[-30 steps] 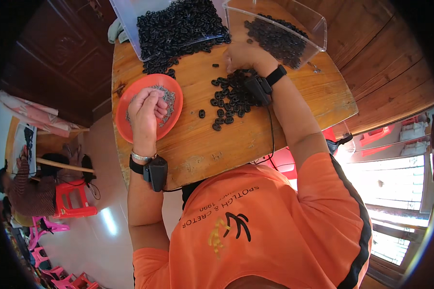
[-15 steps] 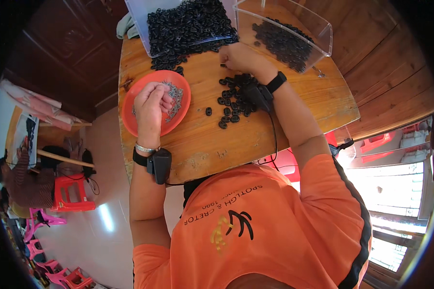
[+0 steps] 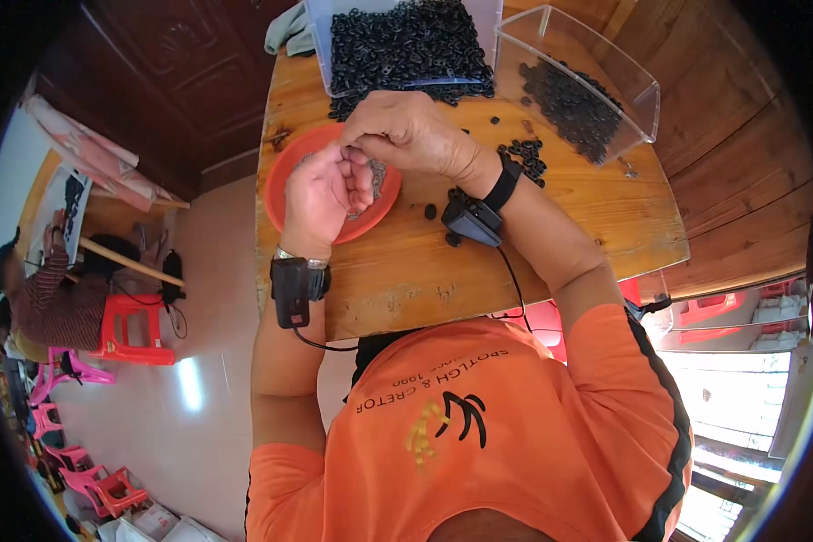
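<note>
My left hand (image 3: pixel 323 194) is palm up over an orange bowl (image 3: pixel 278 200), its fingers curled and its thumb and forefinger drawn together. Small grey metal pieces (image 3: pixel 381 181) lie in the bowl, partly covered by my hands. My right hand (image 3: pixel 405 134) reaches across from the right, pinched closed, its fingertips meeting those of my left hand above the bowl. Whatever lies between the fingertips is hidden. Small black oval pieces (image 3: pixel 524 161) are spread on the table beside my right wrist, partly behind the arm.
A translucent tub (image 3: pixel 320 45) full of black pieces stands at the back, some spilled before it. A clear bin (image 3: pixel 646 99) to its right holds more. The wooden table's (image 3: pixel 397 298) front edge is near my body. A person (image 3: pixel 63 298) sits far left by a red stool (image 3: pixel 135 330).
My right hand has moved left from beyond the loose black pieces, where it held a small black piece, to meet my left hand above the bowl. The view has shifted.
</note>
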`<action>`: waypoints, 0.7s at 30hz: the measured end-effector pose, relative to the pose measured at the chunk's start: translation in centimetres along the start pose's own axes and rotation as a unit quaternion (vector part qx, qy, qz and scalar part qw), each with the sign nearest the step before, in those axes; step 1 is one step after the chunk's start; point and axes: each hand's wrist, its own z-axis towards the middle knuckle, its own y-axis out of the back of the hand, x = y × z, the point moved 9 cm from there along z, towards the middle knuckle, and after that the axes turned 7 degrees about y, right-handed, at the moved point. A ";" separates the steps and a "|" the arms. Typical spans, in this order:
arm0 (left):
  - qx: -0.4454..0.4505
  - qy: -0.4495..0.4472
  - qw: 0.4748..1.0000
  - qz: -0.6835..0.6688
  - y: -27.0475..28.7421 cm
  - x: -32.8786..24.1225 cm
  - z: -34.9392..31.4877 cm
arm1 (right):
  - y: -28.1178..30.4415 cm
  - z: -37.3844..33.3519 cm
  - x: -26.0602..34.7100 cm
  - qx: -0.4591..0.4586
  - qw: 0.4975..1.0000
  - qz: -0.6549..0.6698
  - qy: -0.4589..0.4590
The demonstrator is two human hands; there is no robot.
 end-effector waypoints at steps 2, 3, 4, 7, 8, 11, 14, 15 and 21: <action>0.018 0.006 0.999 -0.037 0.1 -0.2 0.0 | -0.5 0.1 0.1 -0.004 1.000 -0.001 0.016; 0.007 0.003 0.999 -0.050 0.4 -0.3 0.0 | -0.6 0.2 0.2 -0.010 0.999 -0.005 0.032; -0.003 0.002 0.998 -0.063 0.8 -0.4 0.0 | -0.7 0.2 0.0 -0.009 0.999 -0.002 0.031; 0.016 -0.007 0.997 -0.079 1.0 -1.1 0.1 | -1.0 0.2 -0.6 -0.016 0.999 0.042 0.016; 0.016 -0.006 0.997 -0.079 1.0 -1.1 0.1 | -1.3 0.1 -1.4 -0.015 0.995 0.093 -0.026; 0.005 -0.009 0.995 -0.096 0.9 -1.2 -0.1 | -2.1 -0.3 -2.4 -0.010 0.977 0.186 -0.101; 0.010 0.000 0.996 -0.094 0.7 -1.2 -0.3 | -3.3 -0.8 -2.9 -0.023 0.945 0.289 -0.153; 0.009 -0.003 0.995 -0.102 0.5 -1.3 -0.4 | -3.7 -1.1 -3.2 -0.040 0.920 0.348 -0.174; -0.029 -0.032 0.998 -0.041 1.6 -2.1 -0.7 | -3.7 -1.5 -4.3 -0.076 0.923 0.325 -0.191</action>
